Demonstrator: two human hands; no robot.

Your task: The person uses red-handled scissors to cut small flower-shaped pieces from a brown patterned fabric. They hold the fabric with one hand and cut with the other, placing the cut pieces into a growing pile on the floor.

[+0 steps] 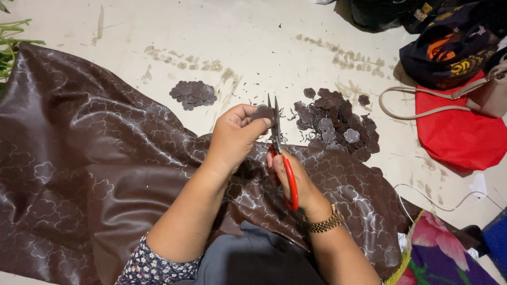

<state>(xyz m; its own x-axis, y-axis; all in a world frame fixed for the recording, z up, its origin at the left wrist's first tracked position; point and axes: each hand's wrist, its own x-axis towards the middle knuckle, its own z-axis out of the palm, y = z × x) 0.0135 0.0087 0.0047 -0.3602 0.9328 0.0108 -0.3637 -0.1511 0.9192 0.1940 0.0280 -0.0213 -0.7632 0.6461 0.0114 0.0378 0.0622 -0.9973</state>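
My left hand [236, 134] pinches a small brown cut-out piece [262, 112] between thumb and fingers. My right hand [296, 182] grips red-handled scissors [280, 153], blades pointing up and closing against that piece. Both hands hover over a large shiny brown cloth [90, 174] printed with pale flower outlines, spread across my lap and the floor. A big pile of cut flower shapes [338, 121] lies just right of the scissors' tips. A smaller pile of cut shapes [193, 94] sits farther back on the left. A gold watch [326, 223] is on my right wrist.
The pale floor [253, 37] is scattered with tiny dark trimmings. A beige handbag with a long strap [483, 95] rests on a red bag [459, 132] at the right, dark bags [449, 53] behind it. Floral cloth [443, 253] lies at the lower right, green stems [10, 42] at the upper left.
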